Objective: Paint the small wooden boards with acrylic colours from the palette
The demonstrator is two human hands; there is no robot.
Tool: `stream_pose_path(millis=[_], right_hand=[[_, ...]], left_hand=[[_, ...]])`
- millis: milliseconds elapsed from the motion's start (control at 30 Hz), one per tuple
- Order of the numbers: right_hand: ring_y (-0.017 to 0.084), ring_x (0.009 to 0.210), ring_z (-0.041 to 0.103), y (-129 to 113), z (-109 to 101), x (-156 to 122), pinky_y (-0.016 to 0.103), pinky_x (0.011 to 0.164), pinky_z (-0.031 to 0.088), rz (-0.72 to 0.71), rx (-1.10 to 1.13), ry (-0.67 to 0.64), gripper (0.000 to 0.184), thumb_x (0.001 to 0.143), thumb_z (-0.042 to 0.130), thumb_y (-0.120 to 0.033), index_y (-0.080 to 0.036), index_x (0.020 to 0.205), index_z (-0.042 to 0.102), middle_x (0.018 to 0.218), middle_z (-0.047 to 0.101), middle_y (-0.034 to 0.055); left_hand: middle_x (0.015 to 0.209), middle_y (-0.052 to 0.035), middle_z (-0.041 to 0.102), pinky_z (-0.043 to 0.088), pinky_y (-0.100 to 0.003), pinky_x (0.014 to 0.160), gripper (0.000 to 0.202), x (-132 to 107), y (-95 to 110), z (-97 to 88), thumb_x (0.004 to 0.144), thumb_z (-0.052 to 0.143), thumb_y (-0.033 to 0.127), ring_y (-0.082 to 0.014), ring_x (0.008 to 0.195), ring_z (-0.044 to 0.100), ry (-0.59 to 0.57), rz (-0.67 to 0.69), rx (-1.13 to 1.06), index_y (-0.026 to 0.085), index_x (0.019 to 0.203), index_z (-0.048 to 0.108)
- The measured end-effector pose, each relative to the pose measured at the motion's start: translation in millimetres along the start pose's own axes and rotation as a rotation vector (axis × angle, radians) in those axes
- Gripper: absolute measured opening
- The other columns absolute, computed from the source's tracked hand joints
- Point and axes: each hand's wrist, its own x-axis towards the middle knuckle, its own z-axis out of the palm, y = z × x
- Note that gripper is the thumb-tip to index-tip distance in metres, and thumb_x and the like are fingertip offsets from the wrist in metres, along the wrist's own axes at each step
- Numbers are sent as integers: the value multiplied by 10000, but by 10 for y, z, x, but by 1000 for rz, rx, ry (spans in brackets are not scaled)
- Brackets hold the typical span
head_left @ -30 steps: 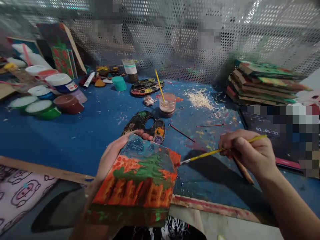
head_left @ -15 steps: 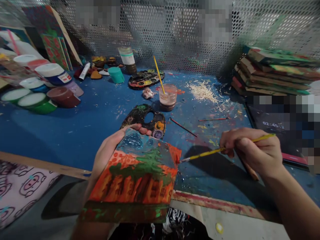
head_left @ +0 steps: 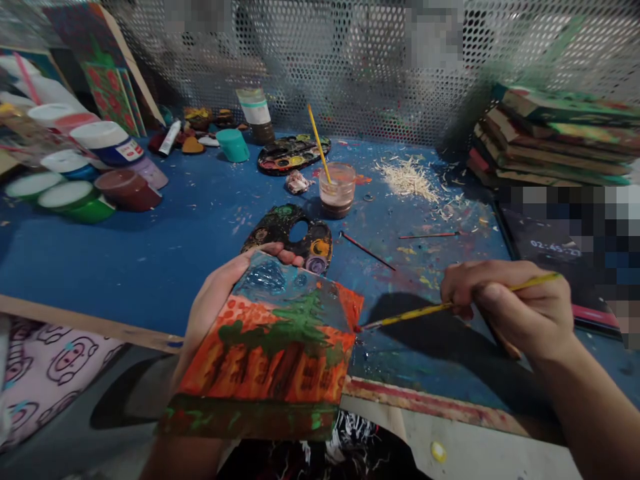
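Observation:
My left hand (head_left: 215, 293) grips a small painted canvas (head_left: 280, 353) from its left side and far edge, tilting it toward me over the table's front edge. Orange, green and blue paint covers the canvas, with a green tree shape near its middle. A thin yellow paintbrush (head_left: 410, 313) is pinched in my right hand (head_left: 510, 303). Its bristle tip meets the orange right edge of the canvas. Just beyond my left fingers lies a black paint palette (head_left: 280, 227), partly hidden by that hand and the canvas.
A cup of murky water (head_left: 337, 193) with a brush standing in it is behind the palette. Two thin brushes (head_left: 367, 250) lie to its right, near wood shavings (head_left: 407, 179). Paint tubs (head_left: 127, 190) crowd the left; stacked boards (head_left: 550, 140) and a tablet (head_left: 545, 247) stand right.
My right hand and the brush have shifted slightly right in view, the tip staying at the canvas's right edge. My left hand still holds the canvas almost in the same place.

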Motion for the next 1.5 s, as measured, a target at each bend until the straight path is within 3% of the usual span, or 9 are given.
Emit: stream_pose_path(millis=[167,533,700,900,1033,1133,1300,1433,1500], right_hand=[[145,602,586,2,15,3,284,557,471,-32,-8,98,184,936,525,-240,-221,857,690,682,635,16],[136,582,587,10,8,-20,285,539,469,-3,-20,51,185,938,519,-231,-222,875,693,700,643,8],[155,601,583,16,0,-30,294,499,454,-11,15,117,191,940,511,-231,-229,886,694,687,623,20],[148,617,583,5,-6,-42,289,511,451,-7,-25,144,196,941,508,-202,-218,873,691,723,638,37],[139,558,560,-22,-19,-37,294,500,449,-5,-49,17,176,928,525,-199,-214,852,683,693,629,29],[149,568,568,-35,-24,-36,309,518,450,-11,-55,108,197,931,516,-211,-215,831,686,678,621,27],[159,583,570,-44,-28,-39,317,514,450,-22,-87,33,181,928,514,-205,-223,867,683,690,632,32],[166,644,593,-44,-25,-41,317,544,452,-64,-100,156,208,942,490,-194,-220,854,676,696,623,31],[167,622,591,-46,-22,-44,332,563,465,-88,-85,83,196,941,493,-200,-213,866,674,687,617,30]], left_hand=[[774,-83,714,624,-304,667,192,12,-15,-8,818,546,159,-208,758,708,-26,9,-2,105,802,729],[834,-96,717,634,-321,680,308,-36,-31,-39,907,433,175,-227,813,705,-30,17,27,117,861,732],[855,-86,713,627,-318,710,332,-44,-41,-33,933,394,189,-211,836,706,-21,12,13,123,890,716],[827,-93,710,635,-334,685,247,9,-26,-50,868,487,188,-231,811,700,-20,14,46,132,850,727],[806,-80,715,635,-325,657,194,22,-14,-49,822,547,195,-230,795,702,-14,26,69,126,839,728],[786,-74,716,634,-322,658,195,11,-2,-36,811,542,179,-223,774,701,1,17,86,132,821,730],[796,-84,717,629,-306,668,214,-10,9,17,837,524,181,-216,766,700,42,6,72,137,817,732],[716,-77,703,626,-294,614,114,1,22,72,756,605,123,-203,692,694,84,-26,56,106,740,717],[704,-77,700,626,-301,605,110,8,27,85,746,608,116,-206,680,694,89,-31,55,102,729,716]])
